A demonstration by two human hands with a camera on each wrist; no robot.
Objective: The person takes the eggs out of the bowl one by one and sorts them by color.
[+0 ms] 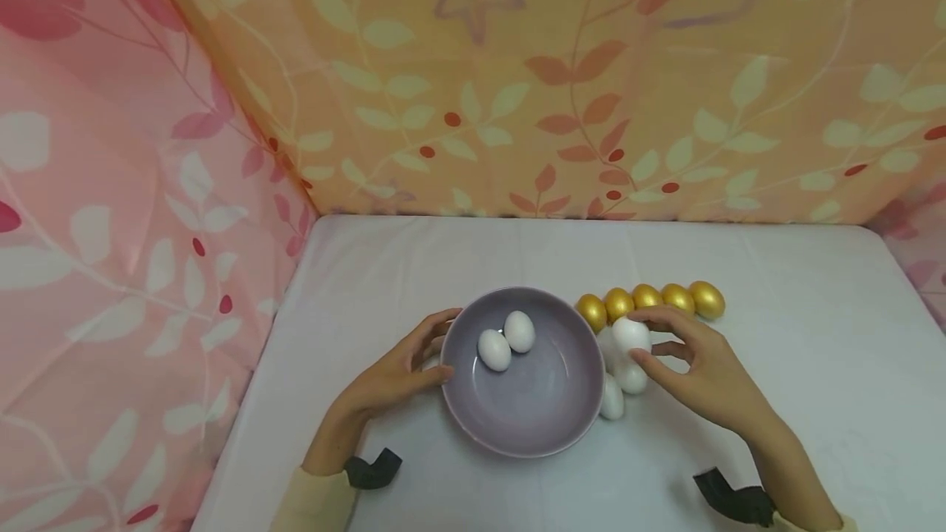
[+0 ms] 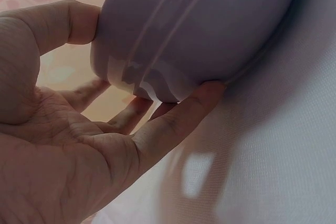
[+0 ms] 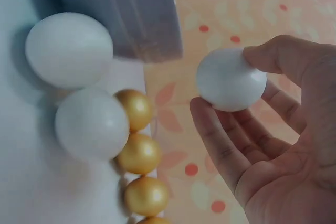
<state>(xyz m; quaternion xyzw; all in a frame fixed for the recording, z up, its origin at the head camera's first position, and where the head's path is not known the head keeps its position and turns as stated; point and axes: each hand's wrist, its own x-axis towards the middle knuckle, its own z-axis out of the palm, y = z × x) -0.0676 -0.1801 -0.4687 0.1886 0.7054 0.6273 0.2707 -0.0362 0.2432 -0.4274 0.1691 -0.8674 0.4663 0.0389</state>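
Observation:
A purple bowl [image 1: 526, 401] stands upright on the table with two white eggs inside, one nearer egg [image 1: 494, 350] and one farther egg [image 1: 520, 332]. My left hand [image 1: 392, 376] holds the bowl's left side. In the left wrist view its thumb touches near the rim and its fingers [image 2: 181, 119] lie along the wall and base. To the right of the bowl, my right hand [image 1: 698, 368] pinches another white egg [image 3: 231, 80] between thumb and fingers, raised above the table. Below it, white eggs [image 1: 612, 399] lie against the bowl's right side, partly hidden.
Several golden eggs [image 1: 646, 295] form a row behind the white ones, to the right of the bowl. A white cloth [image 1: 399, 261] covers the table. Patterned orange fabric [image 1: 517, 105] hangs at the back, and pink fabric [image 1: 133, 269] hangs on the left.

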